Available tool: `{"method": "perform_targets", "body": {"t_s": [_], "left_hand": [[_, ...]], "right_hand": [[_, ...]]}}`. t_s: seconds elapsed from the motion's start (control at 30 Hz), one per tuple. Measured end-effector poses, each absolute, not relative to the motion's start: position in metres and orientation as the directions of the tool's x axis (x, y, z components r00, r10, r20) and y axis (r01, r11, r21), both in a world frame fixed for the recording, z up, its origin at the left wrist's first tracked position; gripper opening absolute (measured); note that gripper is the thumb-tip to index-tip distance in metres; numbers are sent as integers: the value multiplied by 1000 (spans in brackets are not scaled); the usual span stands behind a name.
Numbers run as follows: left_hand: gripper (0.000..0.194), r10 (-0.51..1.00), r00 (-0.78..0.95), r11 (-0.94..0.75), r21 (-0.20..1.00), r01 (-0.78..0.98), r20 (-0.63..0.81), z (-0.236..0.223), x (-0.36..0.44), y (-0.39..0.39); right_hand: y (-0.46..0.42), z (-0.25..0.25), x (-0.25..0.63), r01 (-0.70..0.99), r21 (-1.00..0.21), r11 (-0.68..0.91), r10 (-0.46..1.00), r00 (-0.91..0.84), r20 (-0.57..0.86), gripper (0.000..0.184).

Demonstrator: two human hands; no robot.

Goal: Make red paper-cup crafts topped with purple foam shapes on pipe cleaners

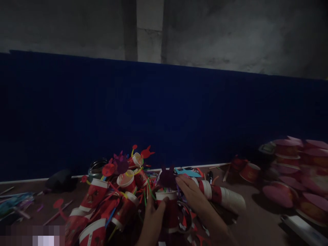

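A red paper cup [170, 213] with a white rim stands upright in front of me. My left hand [153, 220] is closed around its left side, thumb against the front. Above the rim sits a dark purple paper cutout [167, 178] with pointed tips, on thin coloured stems. At the cutout's right edge rest the stretched fingers of my right hand [191, 193]; its thumb is hidden. Just behind that hand lies a light blue paper piece [189, 173]. Several decorated red cups [94, 194] with coloured strips and paper shapes are heaped on the left.
A stack of white-rimmed cups [227, 198] lies sideways to the right. Pink-topped red tubs [287, 150] are piled at far right, near a pale flat box [302, 227]. A roll of tape [188, 218] and paper scraps lie nearby. A blue panel [164, 112] closes the back.
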State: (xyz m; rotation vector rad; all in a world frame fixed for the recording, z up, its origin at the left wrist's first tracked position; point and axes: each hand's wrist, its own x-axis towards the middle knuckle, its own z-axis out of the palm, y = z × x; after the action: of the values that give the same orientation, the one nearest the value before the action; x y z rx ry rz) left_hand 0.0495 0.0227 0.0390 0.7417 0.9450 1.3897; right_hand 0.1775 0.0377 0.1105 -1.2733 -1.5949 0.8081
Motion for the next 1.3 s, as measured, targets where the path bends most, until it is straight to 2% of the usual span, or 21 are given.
{"method": "perform_targets", "body": {"t_s": [0.23, 0.6, 0.7, 0.8, 1.0, 1.1, 1.2, 1.3], "left_hand": [[57, 991, -78, 62, 887, -458, -109, 40, 47, 23], [65, 996, -45, 45, 890, -453, -73, 35, 48, 24], [63, 999, 10, 41, 908, -418, -40, 34, 46, 24], [59, 1000, -7, 9, 924, -382, -13, 31, 46, 25], [57, 998, -22, 39, 920, -389, -51, 36, 45, 26], [47, 996, -84, 15, 960, -280, -40, 39, 37, 27], [49, 989, -150, -2, 996, -87, -11, 37, 28, 30], [48, 974, -220, 48, 999, -13, -50, 33, 23, 34]], "right_hand": [[39, 115, 177, 233, -954, 187, 982, -33, 185, 28], [38, 114, 177, 254, -938, 235, 972, -48, 230, 27], [38, 112, 177, 262, -931, 253, 967, -33, 253, 26], [38, 108, 177, 272, -927, 257, 964, -7, 265, 23], [41, 105, 177, 233, -940, 250, 965, 15, 261, 21], [43, 102, 175, 235, -944, 231, 971, 10, 240, 21], [44, 96, 173, 240, -951, 196, 980, -8, 200, 22], [46, 88, 170, 269, -949, 163, 987, -37, 159, 21]]}}
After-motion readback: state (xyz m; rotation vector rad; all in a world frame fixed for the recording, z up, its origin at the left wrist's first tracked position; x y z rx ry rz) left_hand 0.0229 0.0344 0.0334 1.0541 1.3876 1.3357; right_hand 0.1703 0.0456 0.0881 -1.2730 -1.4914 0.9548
